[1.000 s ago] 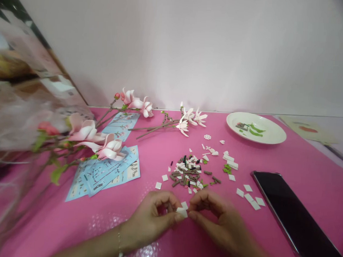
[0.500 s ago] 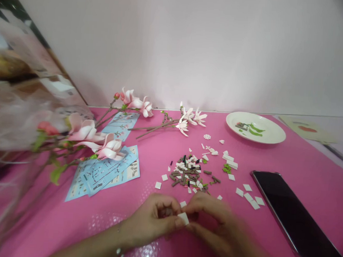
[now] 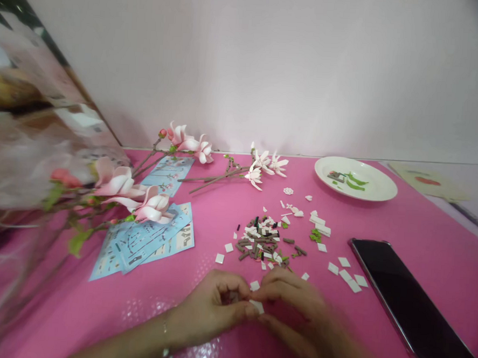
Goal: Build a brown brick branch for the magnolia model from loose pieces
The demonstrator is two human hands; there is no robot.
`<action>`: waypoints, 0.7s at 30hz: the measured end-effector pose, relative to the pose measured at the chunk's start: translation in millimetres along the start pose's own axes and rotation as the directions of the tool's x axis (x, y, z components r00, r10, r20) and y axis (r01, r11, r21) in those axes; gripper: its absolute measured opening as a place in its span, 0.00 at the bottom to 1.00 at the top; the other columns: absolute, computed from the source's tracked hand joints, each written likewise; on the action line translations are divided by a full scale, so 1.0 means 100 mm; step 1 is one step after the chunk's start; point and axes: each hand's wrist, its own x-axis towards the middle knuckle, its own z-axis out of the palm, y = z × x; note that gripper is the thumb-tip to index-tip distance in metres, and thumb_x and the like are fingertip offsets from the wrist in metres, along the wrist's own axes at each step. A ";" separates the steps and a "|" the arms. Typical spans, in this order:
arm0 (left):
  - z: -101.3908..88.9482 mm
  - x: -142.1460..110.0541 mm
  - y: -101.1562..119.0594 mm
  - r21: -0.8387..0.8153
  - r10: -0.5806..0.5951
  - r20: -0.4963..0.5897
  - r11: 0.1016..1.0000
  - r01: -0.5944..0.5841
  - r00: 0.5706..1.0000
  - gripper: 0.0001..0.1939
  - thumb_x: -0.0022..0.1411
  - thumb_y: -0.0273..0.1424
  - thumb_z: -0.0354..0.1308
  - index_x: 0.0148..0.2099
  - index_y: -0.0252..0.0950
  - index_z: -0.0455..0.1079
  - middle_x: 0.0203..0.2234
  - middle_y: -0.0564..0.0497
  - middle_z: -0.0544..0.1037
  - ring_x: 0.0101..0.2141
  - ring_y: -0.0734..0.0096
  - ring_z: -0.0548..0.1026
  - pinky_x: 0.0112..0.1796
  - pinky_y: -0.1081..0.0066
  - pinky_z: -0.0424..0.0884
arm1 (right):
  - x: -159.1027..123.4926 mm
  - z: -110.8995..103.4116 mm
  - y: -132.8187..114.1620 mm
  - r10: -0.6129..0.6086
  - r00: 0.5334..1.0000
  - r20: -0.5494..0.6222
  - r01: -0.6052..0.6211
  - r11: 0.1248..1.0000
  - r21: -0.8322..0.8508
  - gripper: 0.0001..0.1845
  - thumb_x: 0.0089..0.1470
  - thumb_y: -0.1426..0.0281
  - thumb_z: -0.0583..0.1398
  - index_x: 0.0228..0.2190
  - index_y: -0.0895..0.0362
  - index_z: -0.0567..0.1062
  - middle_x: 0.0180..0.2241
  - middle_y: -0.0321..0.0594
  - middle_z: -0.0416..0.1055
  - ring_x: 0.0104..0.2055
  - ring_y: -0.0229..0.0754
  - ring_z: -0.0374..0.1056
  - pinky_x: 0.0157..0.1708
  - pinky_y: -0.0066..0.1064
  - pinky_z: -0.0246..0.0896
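My left hand [image 3: 212,310] and my right hand [image 3: 295,317] meet low in the middle of the view, fingers curled together. Between them, a small white plastic brick piece [image 3: 257,306] is pinched, partly hidden by my fingertips. Something small sits inside my left fingers, too hidden to name. A loose white tile [image 3: 254,285] lies on the pink mat [image 3: 434,229] just above my hands. Nearest beyond it is a heap of brown and white plastic brick parts [image 3: 259,242].
Brick-built magnolia stems [image 3: 255,172] lie at the back, with blue instruction sheets [image 3: 149,244] at left. A white plate [image 3: 368,181] holds green parts. A black phone [image 3: 401,299] lies at right, with white tiles [image 3: 344,271] beside it. A blurred bouquet [image 3: 117,188] intrudes at left.
My hands have drawn closer together. The white piece has dropped lower and is now more covered by my fingers.
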 end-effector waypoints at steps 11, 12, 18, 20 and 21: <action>-0.23 0.10 -0.03 0.051 0.152 -0.530 0.988 -0.148 0.834 0.16 0.63 0.39 0.53 0.27 0.35 0.66 0.18 0.59 0.62 0.20 0.77 0.58 0.24 0.76 0.56 | 0.04 -0.04 0.31 0.021 0.990 -0.137 -0.079 0.897 -0.434 0.07 0.56 0.75 0.56 0.35 0.56 0.74 0.31 0.42 0.67 0.35 0.46 0.64 0.35 0.39 0.59; -0.24 0.10 -0.03 0.083 0.162 -0.525 0.987 -0.140 0.835 0.16 0.63 0.38 0.53 0.26 0.35 0.65 0.18 0.59 0.62 0.20 0.76 0.59 0.24 0.76 0.56 | 0.03 -0.03 0.32 0.033 0.993 -0.117 -0.084 0.882 -0.463 0.08 0.55 0.75 0.56 0.35 0.56 0.74 0.31 0.42 0.67 0.35 0.47 0.63 0.36 0.40 0.59; -0.27 0.11 0.00 0.420 0.260 -0.422 0.905 -0.067 0.868 0.14 0.61 0.30 0.48 0.23 0.36 0.60 0.18 0.57 0.63 0.22 0.74 0.61 0.25 0.74 0.56 | 0.00 0.01 0.38 0.058 0.994 -0.089 -0.096 0.847 -0.524 0.10 0.54 0.76 0.56 0.37 0.55 0.74 0.33 0.43 0.69 0.39 0.50 0.63 0.40 0.43 0.58; -0.28 0.11 0.01 0.571 0.298 -0.377 0.820 -0.034 0.877 0.14 0.60 0.27 0.48 0.21 0.37 0.57 0.17 0.57 0.61 0.21 0.74 0.60 0.24 0.74 0.54 | 0.00 0.02 0.39 0.060 0.994 -0.094 -0.101 0.846 -0.523 0.10 0.54 0.76 0.57 0.38 0.55 0.74 0.34 0.44 0.69 0.40 0.50 0.63 0.41 0.44 0.58; -0.29 0.10 0.02 0.649 0.317 -0.354 0.761 -0.013 0.880 0.14 0.59 0.26 0.48 0.21 0.37 0.56 0.17 0.57 0.61 0.21 0.75 0.60 0.24 0.74 0.53 | -0.01 0.03 0.40 0.055 0.994 -0.098 -0.098 0.849 -0.519 0.10 0.54 0.76 0.57 0.38 0.55 0.74 0.34 0.44 0.69 0.40 0.50 0.63 0.41 0.44 0.58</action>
